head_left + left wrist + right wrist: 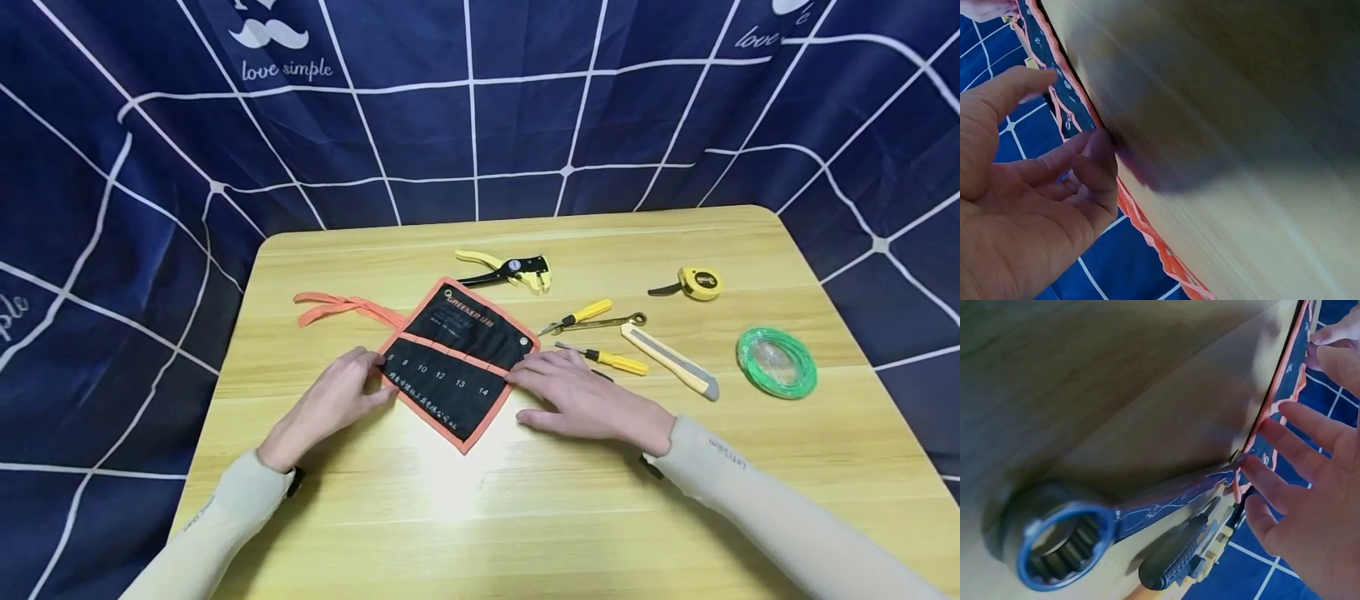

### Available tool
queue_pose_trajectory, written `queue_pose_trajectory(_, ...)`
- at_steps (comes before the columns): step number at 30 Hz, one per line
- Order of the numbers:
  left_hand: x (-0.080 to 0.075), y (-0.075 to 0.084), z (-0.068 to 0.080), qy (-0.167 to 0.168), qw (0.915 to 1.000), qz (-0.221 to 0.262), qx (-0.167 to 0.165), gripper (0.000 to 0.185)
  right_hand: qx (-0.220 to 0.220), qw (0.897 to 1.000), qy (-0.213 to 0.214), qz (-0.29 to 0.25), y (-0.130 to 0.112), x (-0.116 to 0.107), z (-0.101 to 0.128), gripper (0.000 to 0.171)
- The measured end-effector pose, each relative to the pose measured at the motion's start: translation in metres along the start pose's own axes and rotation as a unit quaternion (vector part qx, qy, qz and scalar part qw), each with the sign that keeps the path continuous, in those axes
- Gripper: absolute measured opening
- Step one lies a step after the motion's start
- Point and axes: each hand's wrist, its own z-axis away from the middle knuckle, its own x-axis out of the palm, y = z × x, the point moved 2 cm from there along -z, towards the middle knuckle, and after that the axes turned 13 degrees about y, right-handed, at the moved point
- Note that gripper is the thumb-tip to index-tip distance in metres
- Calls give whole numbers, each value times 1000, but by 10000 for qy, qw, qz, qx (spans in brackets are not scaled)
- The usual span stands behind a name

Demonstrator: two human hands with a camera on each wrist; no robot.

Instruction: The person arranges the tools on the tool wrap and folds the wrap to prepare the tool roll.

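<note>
- A black fabric tool roll (452, 358) with an orange border was seen lying unrolled and slantwise on the wooden table (525, 517), near the middle of it.
- White numbers from 8 to 14 were printed along its row of pockets, and a white brand name ran along the upper flap.
- An orange tie strap (337, 307) was trailed from the roll's upper left corner across the table.
- The left hand (335, 398) was laid at the roll's left edge, its fingers relaxed and touching the orange border; nothing was gripped.
- The right hand (585, 396) was spread flat at the roll's right edge, fingertips on the border, with nothing clasped.
- In the right wrist view a ring spanner (1110, 525) was shown beside the roll's edge, close to the fingers (1272, 487).
- To the right of the roll were laid two yellow-handled screwdrivers (592, 337), a utility knife (670, 360), a tape measure (698, 283) and a coil of green wire (776, 362).
- A yellow wire stripper (510, 269) was placed just beyond the roll.
</note>
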Motion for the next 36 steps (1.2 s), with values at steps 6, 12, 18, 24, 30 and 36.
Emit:
queue_pose_trajectory(6, -1, 0, 2, -104, 9995, -89, -293, 72, 436, 9989, -68, -181, -2, 0, -4, 69)
queue_pose_trajectory(12, 1, 0, 3, -155, 9993, -126, -316, 93, 792, 9956, 64, -501, 3, 2, -6, 61)
queue_pose_trajectory(18, 3, 2, 5, -387, 9987, -147, -313, 118, 780, 9925, 419, -840, 5, 1, -12, 37)
queue_pose_trajectory(24, 4, 4, 6, -412, 9985, -261, -251, 125, 937, 9898, 387, -1001, 5, -2, -14, 33)
queue_pose_trajectory(30, 4, 7, 4, -441, 9967, -664, -172, 128, 881, 9897, 422, -1045, 5, 1, -14, 30)
queue_pose_trajectory(36, 4, 9, 1, -500, 9944, -925, -25, 126, 1240, 9795, 313, -1555, 7, 1, -14, 29)
